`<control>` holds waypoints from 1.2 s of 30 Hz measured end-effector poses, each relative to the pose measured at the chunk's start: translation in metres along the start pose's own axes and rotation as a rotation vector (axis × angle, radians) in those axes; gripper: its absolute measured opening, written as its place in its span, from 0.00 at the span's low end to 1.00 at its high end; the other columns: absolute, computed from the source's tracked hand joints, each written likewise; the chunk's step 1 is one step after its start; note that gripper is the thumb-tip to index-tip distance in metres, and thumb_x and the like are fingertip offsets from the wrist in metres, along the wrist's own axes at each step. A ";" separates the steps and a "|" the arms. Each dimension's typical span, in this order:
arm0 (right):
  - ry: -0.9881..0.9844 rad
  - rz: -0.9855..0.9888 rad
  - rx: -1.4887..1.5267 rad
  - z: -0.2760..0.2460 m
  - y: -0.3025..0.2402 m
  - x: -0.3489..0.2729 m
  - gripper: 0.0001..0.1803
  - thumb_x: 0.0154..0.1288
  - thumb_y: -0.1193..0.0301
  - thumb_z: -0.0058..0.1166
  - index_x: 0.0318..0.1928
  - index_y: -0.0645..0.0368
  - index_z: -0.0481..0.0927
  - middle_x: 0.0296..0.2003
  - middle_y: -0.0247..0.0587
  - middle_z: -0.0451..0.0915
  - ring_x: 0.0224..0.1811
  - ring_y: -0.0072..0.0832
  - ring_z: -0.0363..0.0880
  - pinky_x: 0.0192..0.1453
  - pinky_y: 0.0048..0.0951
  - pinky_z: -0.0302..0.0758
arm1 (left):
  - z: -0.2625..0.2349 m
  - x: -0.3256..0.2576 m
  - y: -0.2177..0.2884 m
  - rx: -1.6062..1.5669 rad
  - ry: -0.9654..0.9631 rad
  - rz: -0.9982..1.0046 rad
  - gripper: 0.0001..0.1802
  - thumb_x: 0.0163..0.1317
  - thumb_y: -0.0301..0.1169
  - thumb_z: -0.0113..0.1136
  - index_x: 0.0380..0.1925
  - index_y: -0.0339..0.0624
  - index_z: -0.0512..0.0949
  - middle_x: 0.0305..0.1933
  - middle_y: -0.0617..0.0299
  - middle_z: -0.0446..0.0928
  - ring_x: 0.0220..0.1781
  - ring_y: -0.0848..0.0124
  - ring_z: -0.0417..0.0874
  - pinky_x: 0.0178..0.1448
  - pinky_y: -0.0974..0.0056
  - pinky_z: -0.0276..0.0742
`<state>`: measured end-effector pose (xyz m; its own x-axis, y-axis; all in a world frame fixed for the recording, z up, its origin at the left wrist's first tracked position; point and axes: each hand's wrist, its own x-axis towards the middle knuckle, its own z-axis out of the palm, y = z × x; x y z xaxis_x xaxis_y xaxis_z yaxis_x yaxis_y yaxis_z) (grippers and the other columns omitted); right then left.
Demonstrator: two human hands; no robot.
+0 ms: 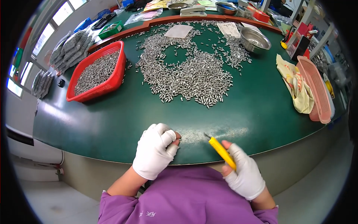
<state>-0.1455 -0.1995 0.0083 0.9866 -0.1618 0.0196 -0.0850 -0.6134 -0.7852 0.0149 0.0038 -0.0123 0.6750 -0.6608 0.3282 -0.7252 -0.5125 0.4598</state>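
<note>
My left hand (156, 149), in a white glove with bare fingertips, is closed over the near edge of the table. A small metal part (180, 139) barely shows at its pinched finger and thumb; most of it is hidden. To the right, my gloved right hand (244, 173) grips a yellow-handled hand tool (222, 153). Its thin dark tip points up and left toward my left hand, without touching it. Beyond both hands spreads a large pile of small silver metal parts (209, 76) on the green tabletop (123, 115).
A red plastic basket (121, 71) full of metal parts stands at left, near stacked filled bags (71, 50). A steel bowl (265, 44) sits beside the pile's far right. A pink basket (320, 100) and a yellowish cloth (300, 93) lie at right. A brown raised edge (182, 18) runs behind.
</note>
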 end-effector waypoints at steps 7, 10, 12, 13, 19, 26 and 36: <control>-0.255 -0.067 -0.089 0.026 0.002 -0.004 0.40 0.64 0.71 0.52 0.75 0.47 0.53 0.31 0.42 0.80 0.29 0.42 0.80 0.33 0.43 0.78 | -0.013 -0.001 0.003 -0.128 -0.179 -0.201 0.07 0.50 0.27 0.67 0.27 0.45 0.78 0.32 0.61 0.74 0.40 0.59 0.76 0.44 0.57 0.73; -0.209 -0.125 -0.188 0.033 -0.006 0.001 0.35 0.66 0.71 0.51 0.73 0.49 0.59 0.23 0.40 0.78 0.23 0.40 0.78 0.28 0.40 0.76 | -0.015 0.001 0.002 -0.165 -0.220 -0.248 0.07 0.50 0.27 0.68 0.27 0.44 0.77 0.32 0.61 0.74 0.40 0.58 0.75 0.45 0.56 0.73; -0.155 -0.132 -0.256 0.040 -0.006 0.003 0.37 0.63 0.73 0.52 0.73 0.50 0.60 0.23 0.39 0.78 0.22 0.38 0.78 0.27 0.39 0.76 | -0.016 0.001 0.001 -0.161 -0.228 -0.257 0.08 0.50 0.27 0.68 0.27 0.43 0.77 0.32 0.60 0.74 0.41 0.58 0.76 0.45 0.56 0.74; -0.156 -0.133 -0.252 0.041 -0.007 0.004 0.37 0.63 0.73 0.52 0.73 0.50 0.60 0.23 0.39 0.78 0.22 0.38 0.78 0.27 0.39 0.76 | -0.016 0.002 0.002 -0.157 -0.230 -0.253 0.08 0.49 0.27 0.68 0.27 0.43 0.77 0.32 0.60 0.74 0.41 0.57 0.76 0.45 0.56 0.74; -0.178 -0.153 -0.283 0.042 -0.010 0.005 0.38 0.60 0.74 0.53 0.72 0.52 0.61 0.23 0.38 0.78 0.21 0.35 0.78 0.25 0.37 0.75 | -0.016 0.002 -0.001 -0.130 -0.243 -0.224 0.08 0.49 0.27 0.68 0.27 0.43 0.77 0.33 0.60 0.74 0.41 0.57 0.76 0.45 0.56 0.74; -0.178 -0.151 -0.303 0.045 -0.011 0.004 0.39 0.58 0.75 0.53 0.72 0.55 0.61 0.23 0.37 0.78 0.21 0.34 0.78 0.24 0.37 0.75 | -0.016 0.002 -0.002 -0.165 -0.244 -0.226 0.08 0.48 0.26 0.68 0.26 0.43 0.76 0.32 0.60 0.75 0.40 0.57 0.76 0.44 0.56 0.74; -0.159 -0.193 -0.297 0.045 -0.006 0.004 0.43 0.56 0.68 0.56 0.74 0.51 0.58 0.20 0.37 0.74 0.17 0.33 0.74 0.20 0.36 0.74 | -0.018 0.005 -0.003 -0.184 -0.230 -0.177 0.08 0.47 0.24 0.68 0.24 0.44 0.76 0.30 0.59 0.75 0.37 0.57 0.77 0.42 0.56 0.74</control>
<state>-0.1353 -0.1622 -0.0148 0.9957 0.0860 0.0356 0.0911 -0.8220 -0.5622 0.0228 0.0116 0.0029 0.7249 -0.6874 0.0446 -0.5485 -0.5369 0.6410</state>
